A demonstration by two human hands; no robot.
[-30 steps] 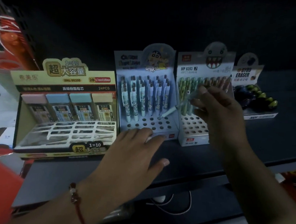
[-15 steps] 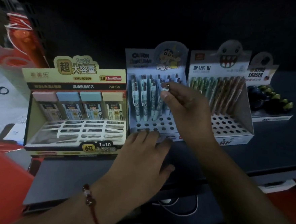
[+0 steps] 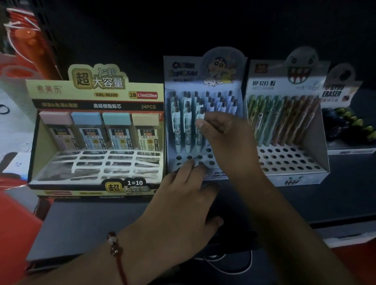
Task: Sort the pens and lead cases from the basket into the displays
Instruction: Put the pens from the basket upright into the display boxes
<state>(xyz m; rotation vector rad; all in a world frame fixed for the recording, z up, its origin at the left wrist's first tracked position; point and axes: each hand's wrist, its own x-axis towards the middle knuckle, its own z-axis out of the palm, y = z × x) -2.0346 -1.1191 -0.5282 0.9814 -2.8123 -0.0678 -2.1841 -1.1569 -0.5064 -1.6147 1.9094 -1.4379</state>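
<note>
Head view, nearest first: the left hand (image 3: 185, 200), a red beaded bracelet (image 3: 114, 246) on its wrist, lies palm down with fingers straight and slightly spread, its fingertips (image 3: 190, 164) resting on the perforated front tray of the cartoon pen display (image 3: 222, 78); it holds nothing. Just beyond, the right hand (image 3: 225, 136) reaches across that same display and pinches the top of a white patterned pen (image 3: 200, 118) between thumb and curled fingers, clamped near the cap end. That pen stands upright in the front row, beside two like it to its left; its lower end is hidden behind the hand. More pens of the same kind stand in rows behind.

Left of this display sits the lead case display (image 3: 97, 91), four pastel-capped lead cases (image 3: 116, 128) lined along its back and a white grid tray in front. To the right stands the monster-face pen display (image 3: 286, 87), holding green and orange pens at its back. Farthest right is an eraser display (image 3: 339, 93) with dark round erasers. All rest on a dark shelf (image 3: 356, 198).
</note>
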